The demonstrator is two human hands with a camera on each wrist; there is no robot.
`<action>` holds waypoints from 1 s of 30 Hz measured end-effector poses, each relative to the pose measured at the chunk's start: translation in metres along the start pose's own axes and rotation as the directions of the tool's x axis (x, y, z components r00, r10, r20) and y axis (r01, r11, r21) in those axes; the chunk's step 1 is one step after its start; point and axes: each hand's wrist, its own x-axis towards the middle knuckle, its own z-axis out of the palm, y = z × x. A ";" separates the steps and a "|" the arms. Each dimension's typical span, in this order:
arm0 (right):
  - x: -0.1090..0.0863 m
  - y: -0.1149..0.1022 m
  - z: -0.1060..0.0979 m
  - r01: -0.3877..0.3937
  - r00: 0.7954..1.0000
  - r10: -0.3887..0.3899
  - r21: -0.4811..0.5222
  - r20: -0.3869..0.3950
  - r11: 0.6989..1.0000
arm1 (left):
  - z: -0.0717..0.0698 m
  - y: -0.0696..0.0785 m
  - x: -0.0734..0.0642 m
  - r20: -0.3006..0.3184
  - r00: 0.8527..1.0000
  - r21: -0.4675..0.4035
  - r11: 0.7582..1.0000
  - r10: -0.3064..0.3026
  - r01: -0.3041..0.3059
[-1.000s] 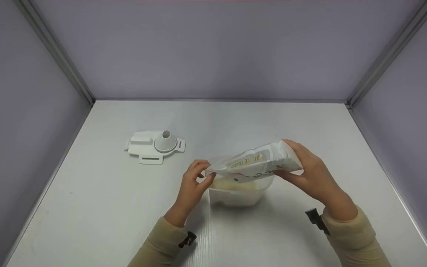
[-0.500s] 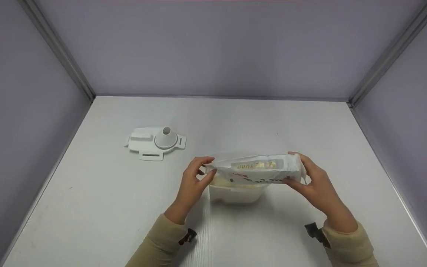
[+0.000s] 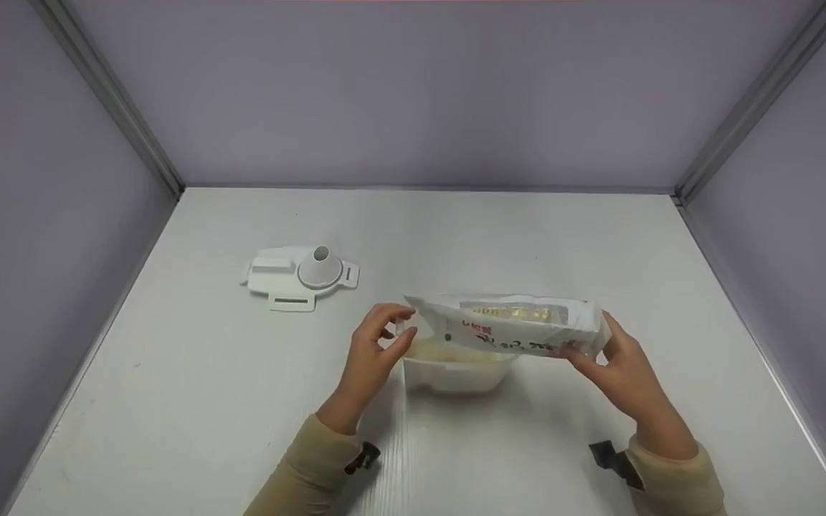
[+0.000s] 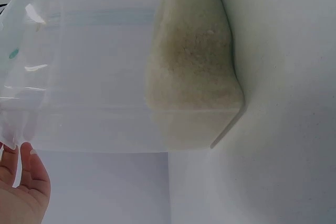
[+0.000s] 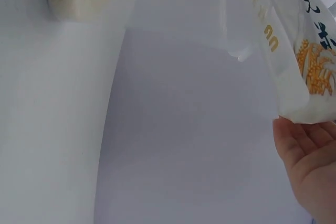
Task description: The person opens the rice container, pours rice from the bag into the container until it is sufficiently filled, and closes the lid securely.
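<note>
While the right hand [image 3: 621, 369] grips the sideways bag [image 3: 513, 326], the left hand [image 3: 370, 351] (fingers bent) pinches the container [image 3: 456, 376].

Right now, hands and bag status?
Right hand grips rice bag over clear container; left hand at container's rim; white spouted piece apart, not blocking.

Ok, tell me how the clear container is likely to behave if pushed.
The container probably resists tipping, since the pale grains lie low in it. Its shiny surface may feel slippery. It looks fairly stiff, its sides standing straight above them.
</note>
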 end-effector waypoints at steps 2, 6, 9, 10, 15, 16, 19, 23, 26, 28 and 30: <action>-0.002 0.001 -0.001 -0.010 1.000 0.010 0.009 0.007 1.000 | 0.000 0.000 0.000 0.002 1.000 -0.002 1.000 0.001 -0.001; -0.007 0.005 -0.001 -0.072 0.997 0.072 0.025 -0.004 0.997 | 0.001 -0.004 0.001 0.005 1.000 -0.015 1.000 -0.019 0.019; -0.012 0.009 -0.001 -0.143 0.989 0.145 0.053 -0.019 0.988 | 0.003 -0.018 0.001 0.008 0.999 -0.028 0.998 -0.052 0.052; -0.014 0.010 -0.001 -0.170 0.985 0.172 0.063 -0.023 0.983 | 0.004 -0.023 0.001 0.010 0.998 -0.035 0.997 -0.062 0.062; -0.022 0.016 -0.001 -0.329 0.943 0.332 0.095 -0.017 0.939 | 0.004 -0.036 -0.001 0.022 0.997 -0.042 0.996 -0.080 0.081; -0.024 0.016 -0.001 -0.357 0.933 0.360 0.105 -0.016 0.928 | 0.003 -0.032 0.000 0.027 0.996 -0.045 0.995 -0.084 0.085; -0.028 0.017 0.000 -0.435 0.897 0.442 0.147 -0.013 0.888 | 0.001 -0.015 0.000 0.043 0.993 -0.064 0.991 -0.111 0.114; -0.036 0.020 0.003 -0.501 0.860 0.510 0.167 -0.016 0.849 | 0.000 -0.004 -0.001 0.056 0.988 -0.086 0.986 -0.140 0.145; -0.042 0.024 0.007 -0.525 0.844 0.536 0.187 -0.015 0.830 | 0.000 -0.003 -0.003 0.056 0.987 -0.097 0.983 -0.149 0.154; -0.045 0.026 0.009 -0.524 0.841 0.541 0.223 -0.018 0.822 | 0.000 -0.002 -0.003 0.051 0.987 -0.104 0.982 -0.152 0.156; -0.048 0.028 0.012 -0.515 0.841 0.540 0.262 -0.032 0.816 | -0.001 -0.001 -0.003 0.048 0.987 -0.116 0.980 -0.155 0.159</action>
